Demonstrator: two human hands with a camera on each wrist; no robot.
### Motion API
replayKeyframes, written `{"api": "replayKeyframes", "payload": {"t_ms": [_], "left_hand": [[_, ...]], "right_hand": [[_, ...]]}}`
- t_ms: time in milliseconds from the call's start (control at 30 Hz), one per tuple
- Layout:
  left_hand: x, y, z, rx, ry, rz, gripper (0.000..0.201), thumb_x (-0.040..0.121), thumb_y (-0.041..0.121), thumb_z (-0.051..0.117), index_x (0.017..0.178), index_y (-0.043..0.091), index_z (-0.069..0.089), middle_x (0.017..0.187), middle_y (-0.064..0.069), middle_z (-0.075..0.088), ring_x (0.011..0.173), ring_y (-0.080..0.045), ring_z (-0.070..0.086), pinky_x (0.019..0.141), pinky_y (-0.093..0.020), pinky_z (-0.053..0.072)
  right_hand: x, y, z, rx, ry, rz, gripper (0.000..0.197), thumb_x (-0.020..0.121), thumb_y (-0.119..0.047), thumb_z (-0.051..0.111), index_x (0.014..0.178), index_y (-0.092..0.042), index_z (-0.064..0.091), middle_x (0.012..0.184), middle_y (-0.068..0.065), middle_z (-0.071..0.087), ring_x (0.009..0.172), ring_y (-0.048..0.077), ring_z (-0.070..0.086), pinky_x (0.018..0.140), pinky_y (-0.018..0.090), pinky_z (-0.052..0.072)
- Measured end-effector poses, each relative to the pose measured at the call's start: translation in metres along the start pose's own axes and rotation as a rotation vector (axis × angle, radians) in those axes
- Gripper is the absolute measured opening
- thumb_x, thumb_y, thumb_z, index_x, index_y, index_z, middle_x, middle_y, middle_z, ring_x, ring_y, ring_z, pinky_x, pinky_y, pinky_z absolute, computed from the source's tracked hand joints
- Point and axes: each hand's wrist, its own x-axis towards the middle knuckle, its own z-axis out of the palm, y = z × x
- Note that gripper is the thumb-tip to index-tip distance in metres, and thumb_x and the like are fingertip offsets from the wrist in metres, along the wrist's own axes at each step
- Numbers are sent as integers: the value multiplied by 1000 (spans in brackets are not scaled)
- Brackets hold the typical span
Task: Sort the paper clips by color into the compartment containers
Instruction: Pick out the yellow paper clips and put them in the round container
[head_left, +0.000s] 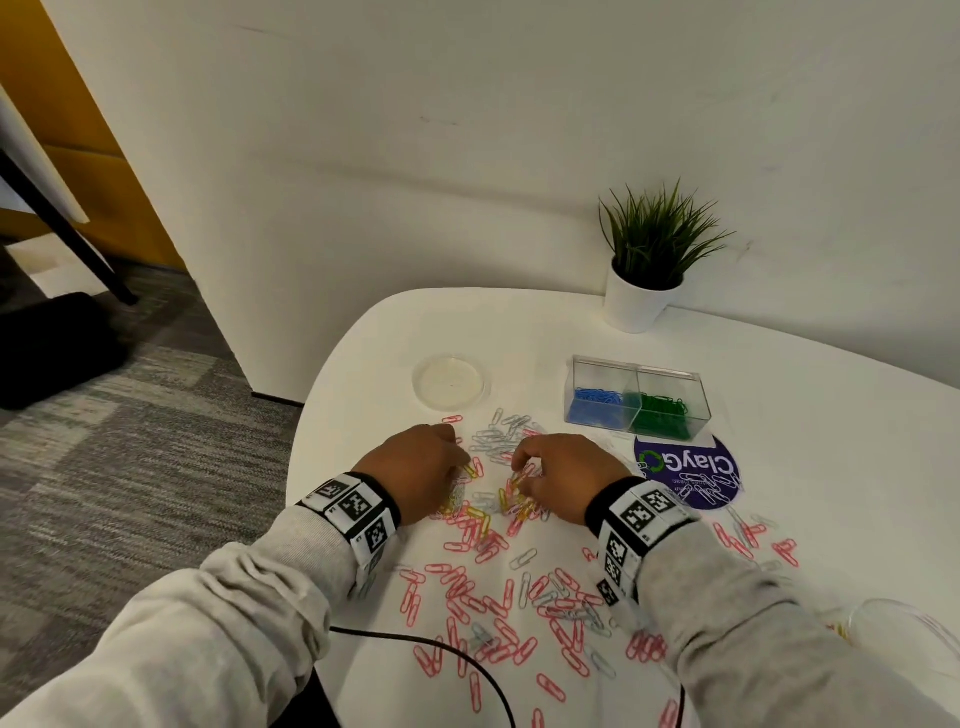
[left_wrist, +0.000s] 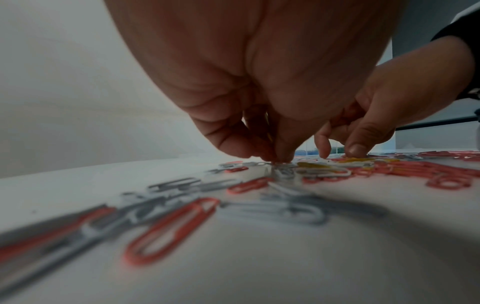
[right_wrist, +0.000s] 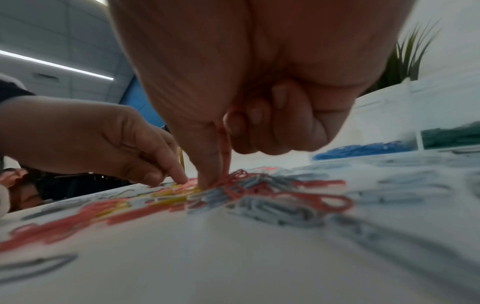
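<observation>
Head view shows both hands low over a mixed scatter of paper clips on the white worktop (head_left: 810, 415). The left hand (head_left: 423, 470) has its fingers curled down, pinching a yellow paper clip (head_left: 470, 471) at the heap's left edge; the left wrist view shows its fingertips (left_wrist: 279, 157) pressed together at the surface. The right hand (head_left: 563, 475) is also curled, its thumb and forefinger closed on a red paper clip (right_wrist: 225, 156) that stands up from the pile in the right wrist view. Red clips (head_left: 467, 597) spread toward the near edge, white clips (head_left: 493, 439) lie beyond the hands. A clear two-compartment container (head_left: 636, 397) stands farther right, blue clips (head_left: 597, 397) in its left half and green clips (head_left: 662, 410) in its right. A round clear lid (head_left: 451, 381) lies to its left, a potted plant (head_left: 641, 270) behind, and a purple sticker (head_left: 685, 473) just in front of the container
</observation>
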Motion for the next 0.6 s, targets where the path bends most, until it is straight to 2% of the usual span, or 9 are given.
{"api": "replayKeyframes", "payload": {"t_ms": [67, 167, 367, 467, 600], "left_hand": [[0, -1, 0, -5, 1, -18, 26, 98, 21, 49, 112, 22, 71, 100, 6, 53, 96, -19, 58, 82, -33, 49], [0, -1, -1, -24, -13, -38, 23, 99, 24, 50, 108, 22, 71, 106, 5, 58, 97, -17, 58, 87, -33, 49], [-1, 2, 0, -31, 5, -66, 18, 97, 24, 46, 95, 21, 64, 97, 4, 55, 84, -15, 54, 74, -27, 46], [-3, 3, -1, -23, 30, -71, 20, 98, 25, 44, 97, 19, 63, 96, 2, 56, 84, -16, 54, 76, -30, 49], [-3, 1, -1, -42, 86, -60, 22, 98, 25, 44, 99, 20, 65, 98, 3, 57, 86, -17, 55, 79, -34, 50]], "right_hand": [[-1, 1, -2, -16, -12, 4, 18, 90, -29, 64, 107, -35, 65, 112, -9, 61, 98, 12, 54, 79, 24, 37], [-4, 5, -3, -10, -32, -14, 17, 92, -28, 60, 106, -34, 68, 111, -9, 64, 92, 9, 52, 78, 22, 37], [-8, 9, -5, -57, -39, -80, 19, 95, -31, 57, 108, -35, 70, 112, -10, 67, 98, 10, 58, 83, 24, 44], [-9, 11, -4, -86, -77, -92, 22, 95, -28, 56, 110, -32, 71, 113, -9, 68, 102, 12, 61, 87, 25, 47], [-8, 11, -3, -141, -56, -86, 12, 92, -30, 57, 95, -28, 69, 95, -9, 63, 88, 12, 58, 74, 24, 44]]}}
